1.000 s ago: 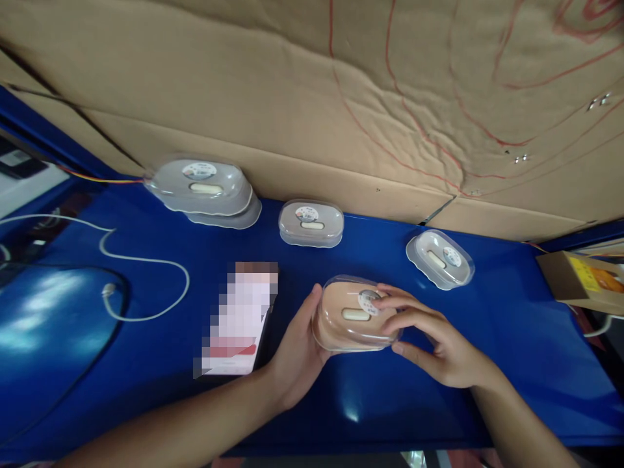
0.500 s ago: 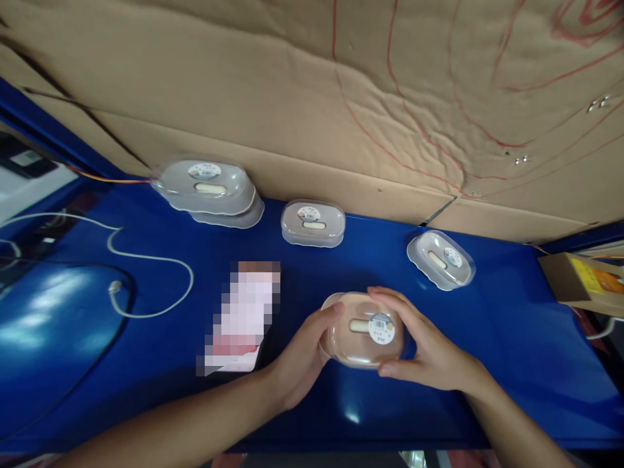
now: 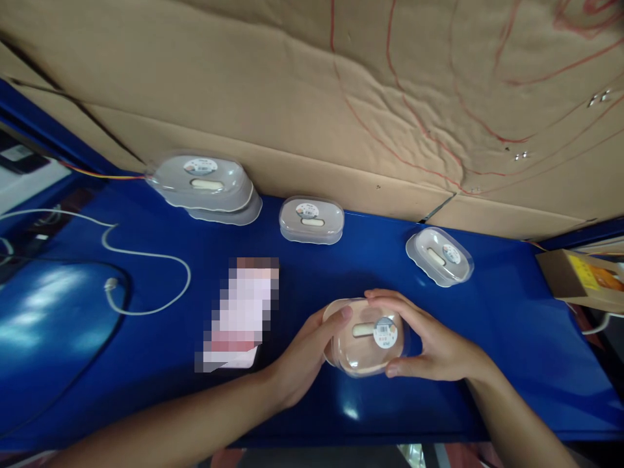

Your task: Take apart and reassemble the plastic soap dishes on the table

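Note:
Over the near middle of the blue table, both my hands hold a rounded plastic box point(image 3: 353, 359) with a pinkish-beige base and a clear lid point(image 3: 370, 354). The lid has a pale oval handle and a round printed sticker, and sits askew toward the near right, so the base's left edge shows. My left hand point(image 3: 312, 348) grips the left end, thumb on top and its other fingers hidden beneath. My right hand point(image 3: 433, 341) curves around the right end of the lid, fingers at the far side and thumb at the near side.
Similar grey boxes stand along the back: a larger stack point(image 3: 205, 188) at left, one box point(image 3: 312, 224) mid-back, another point(image 3: 441, 257) at right. A blurred-out phone point(image 3: 241, 318) lies left of my hands. A white cable point(image 3: 146, 253) curls at left; a cardboard box point(image 3: 580, 276) is far right.
The lid has slid slightly right and toward me, showing more of the base at left. Both hands keep their grip. The whole view has shifted a little.

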Tool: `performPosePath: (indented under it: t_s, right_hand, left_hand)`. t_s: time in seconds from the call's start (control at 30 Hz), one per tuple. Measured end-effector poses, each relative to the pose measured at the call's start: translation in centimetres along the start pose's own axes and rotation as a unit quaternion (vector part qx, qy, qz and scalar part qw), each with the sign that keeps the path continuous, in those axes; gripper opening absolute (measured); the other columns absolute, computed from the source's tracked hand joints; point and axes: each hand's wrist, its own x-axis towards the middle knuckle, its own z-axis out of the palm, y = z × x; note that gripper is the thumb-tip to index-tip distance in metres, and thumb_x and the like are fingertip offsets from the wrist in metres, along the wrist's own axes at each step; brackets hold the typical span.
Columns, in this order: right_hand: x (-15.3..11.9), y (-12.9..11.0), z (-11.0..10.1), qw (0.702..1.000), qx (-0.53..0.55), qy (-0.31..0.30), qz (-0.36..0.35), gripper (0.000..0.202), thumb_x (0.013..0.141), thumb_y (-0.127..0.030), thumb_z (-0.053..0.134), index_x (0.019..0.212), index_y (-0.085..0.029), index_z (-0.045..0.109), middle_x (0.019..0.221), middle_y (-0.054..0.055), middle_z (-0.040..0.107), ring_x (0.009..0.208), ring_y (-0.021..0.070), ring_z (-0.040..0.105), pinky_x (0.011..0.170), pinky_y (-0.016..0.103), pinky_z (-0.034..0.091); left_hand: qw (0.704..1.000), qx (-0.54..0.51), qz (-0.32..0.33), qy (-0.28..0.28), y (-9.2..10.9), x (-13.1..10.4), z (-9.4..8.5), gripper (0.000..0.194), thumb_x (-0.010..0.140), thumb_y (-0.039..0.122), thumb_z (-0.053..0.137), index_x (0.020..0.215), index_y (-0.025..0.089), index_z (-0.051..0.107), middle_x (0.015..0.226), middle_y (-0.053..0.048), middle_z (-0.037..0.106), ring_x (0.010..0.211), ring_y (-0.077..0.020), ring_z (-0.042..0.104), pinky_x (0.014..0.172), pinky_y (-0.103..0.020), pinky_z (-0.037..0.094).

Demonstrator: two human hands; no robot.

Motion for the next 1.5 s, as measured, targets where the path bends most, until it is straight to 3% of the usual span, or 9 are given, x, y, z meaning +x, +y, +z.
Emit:
performPosePath:
  t_s: [0.2, 0.33, 0.63, 0.8, 0.97, 1.1, 1.2, 1.33, 1.5]
  right_hand:
    - [-0.3, -0.9, 0.6, 0.995, -0.094, -0.003, 0.038, 0.116, 0.077, -0.058, 0.090, 0.168, -0.034, 0.021, 0.176, 0.014, 0.020, 0.161, 0.0377, 0.029, 0.124, 0.055, 0.042]
    - [-0.3, -0.9, 1.0, 0.991, -0.124, 0.010, 0.045, 0.116, 0.079, -0.049, 0.089, 0.168, -0.034, 0.016, 0.171, 0.014, 0.033, 0.156, 0.0344, 0.039, 0.123, 0.050, 0.046]
    - [3.2, 4.5, -2.2, 0.945, -0.236, 0.222, 0.044, 0.097, 0.086, -0.057, 0.080, 0.164, -0.029, 0.028, 0.158, 0.017, 0.046, 0.148, 0.0391, 0.047, 0.121, 0.063, 0.042]
    - [5.3, 6.2, -3.4, 0.936, -0.274, 0.214, 0.063, 0.097, 0.087, -0.062, 0.077, 0.164, -0.027, 0.028, 0.159, 0.017, 0.046, 0.148, 0.0379, 0.047, 0.121, 0.060, 0.042]
    - [6.8, 5.4, -4.2, 0.905, -0.360, 0.200, 0.101, 0.098, 0.092, -0.069, 0.068, 0.168, -0.025, 0.024, 0.168, 0.021, 0.036, 0.154, 0.0438, 0.037, 0.122, 0.067, 0.035]
    - [5.2, 4.3, -5.1, 0.886, -0.401, 0.201, 0.118, 0.097, 0.095, -0.076, 0.057, 0.170, -0.027, 0.018, 0.175, 0.019, 0.021, 0.160, 0.0438, 0.025, 0.124, 0.068, 0.027]
    - [2.2, 4.7, -5.9, 0.863, -0.416, 0.251, 0.142, 0.083, 0.101, -0.072, 0.048, 0.168, -0.029, 0.024, 0.172, 0.019, 0.029, 0.160, 0.0396, 0.030, 0.123, 0.065, 0.029]
    - [-1.4, 6.6, -6.7, 0.828, -0.433, 0.292, 0.205, 0.092, 0.095, -0.077, 0.056, 0.166, -0.026, 0.028, 0.168, 0.024, 0.034, 0.156, 0.0429, 0.035, 0.118, 0.068, 0.035]
    - [-2.8, 8.9, -7.2, 0.838, -0.389, 0.298, 0.240, 0.095, 0.091, -0.073, 0.064, 0.166, -0.027, 0.028, 0.166, 0.022, 0.038, 0.152, 0.0454, 0.040, 0.113, 0.068, 0.043]
  left_hand:
    - [0.999, -0.046, -0.025, -0.013, -0.1, 0.0, 0.0, 0.057, 0.098, 0.063, 0.061, 0.126, 0.015, 0.076, 0.128, -0.014, 0.079, 0.124, -0.0344, 0.070, 0.108, -0.042, 0.049]
    - [0.993, -0.104, -0.053, -0.007, -0.3, 0.3, -0.2, 0.065, 0.101, 0.067, 0.052, 0.130, 0.013, 0.074, 0.128, -0.014, 0.078, 0.131, -0.0341, 0.066, 0.114, -0.043, 0.045]
    - [0.991, -0.123, -0.035, 0.035, -0.5, 0.8, -0.5, 0.064, 0.108, 0.056, 0.040, 0.147, 0.008, 0.056, 0.136, -0.024, 0.070, 0.117, -0.0346, 0.069, 0.102, -0.051, 0.053]
    - [0.997, -0.067, -0.038, 0.019, -0.9, 0.8, -0.6, 0.059, 0.107, 0.052, 0.041, 0.139, 0.006, 0.061, 0.127, -0.024, 0.071, 0.100, -0.0301, 0.070, 0.082, -0.044, 0.057]
    - [0.998, -0.041, -0.039, 0.005, -1.1, 0.9, -0.8, 0.056, 0.105, 0.052, 0.045, 0.129, 0.007, 0.068, 0.115, -0.019, 0.070, 0.089, -0.0255, 0.066, 0.070, -0.037, 0.054]
    - [0.999, -0.035, -0.035, 0.004, -1.1, 0.8, -0.8, 0.055, 0.103, 0.054, 0.047, 0.122, 0.009, 0.071, 0.107, -0.016, 0.069, 0.084, -0.0230, 0.064, 0.066, -0.034, 0.051]
    - [0.999, -0.033, -0.040, 0.001, -1.1, 0.6, -0.8, 0.053, 0.103, 0.054, 0.048, 0.117, 0.009, 0.072, 0.103, -0.014, 0.069, 0.081, -0.0217, 0.063, 0.066, -0.033, 0.049]
    - [0.998, -0.036, -0.043, -0.003, -1.0, 0.5, -0.7, 0.045, 0.101, 0.049, 0.051, 0.110, 0.011, 0.074, 0.097, -0.011, 0.068, 0.078, -0.0203, 0.062, 0.066, -0.032, 0.047]
    - [0.998, -0.039, -0.040, -0.011, -0.7, 0.6, -0.7, 0.037, 0.099, 0.043, 0.052, 0.107, 0.013, 0.072, 0.094, -0.010, 0.067, 0.077, -0.0194, 0.060, 0.067, -0.032, 0.046]
